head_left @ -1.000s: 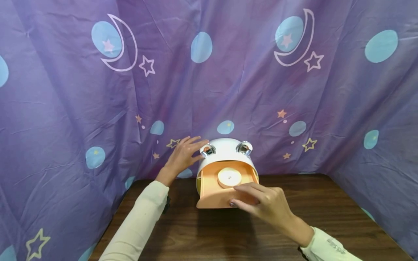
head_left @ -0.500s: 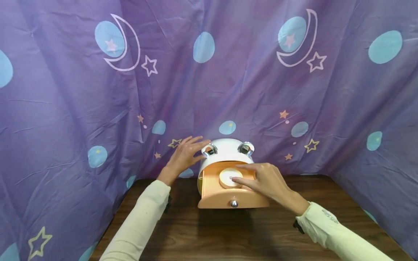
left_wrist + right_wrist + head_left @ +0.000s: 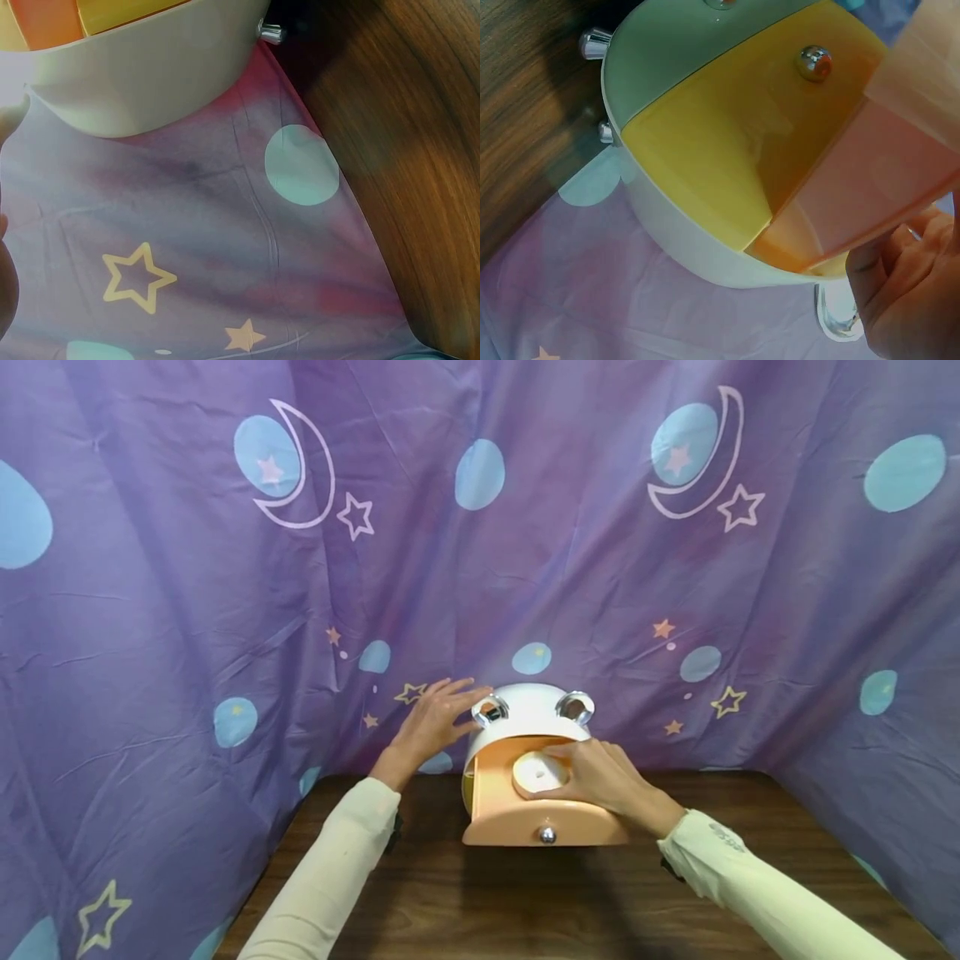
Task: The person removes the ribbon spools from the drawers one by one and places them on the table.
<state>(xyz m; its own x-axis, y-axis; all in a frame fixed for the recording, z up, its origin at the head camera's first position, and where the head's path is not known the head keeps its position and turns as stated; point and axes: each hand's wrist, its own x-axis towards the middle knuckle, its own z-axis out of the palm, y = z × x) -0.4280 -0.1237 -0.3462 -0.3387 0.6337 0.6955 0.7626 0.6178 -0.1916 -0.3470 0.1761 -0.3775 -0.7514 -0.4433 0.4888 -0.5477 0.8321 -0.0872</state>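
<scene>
A small white drawer cabinet (image 3: 525, 717) with two chrome-rimmed rings on top stands at the back of the table. Its orange top drawer (image 3: 495, 810) is pulled out. Inside lies a thick white disc (image 3: 538, 770) with a small centre hole. My right hand (image 3: 603, 781) reaches into the drawer and pinches the disc between thumb and fingers. The disc is hidden in both wrist views. My left hand (image 3: 431, 727) rests at the cabinet's left ring (image 3: 491, 710), fingers extended, thumb below.
Below the orange drawer sit a yellow drawer (image 3: 697, 157) and a green drawer (image 3: 682, 67), both pushed in. The cabinet stands on short metal feet (image 3: 594, 43). Purple patterned cloth (image 3: 405, 568) hangs behind the dark wooden table (image 3: 420, 902).
My right hand has left the orange drawer's knob, moved up and inward over the drawer front, and taken hold of the white disc. The left hand has stayed at the ring.
</scene>
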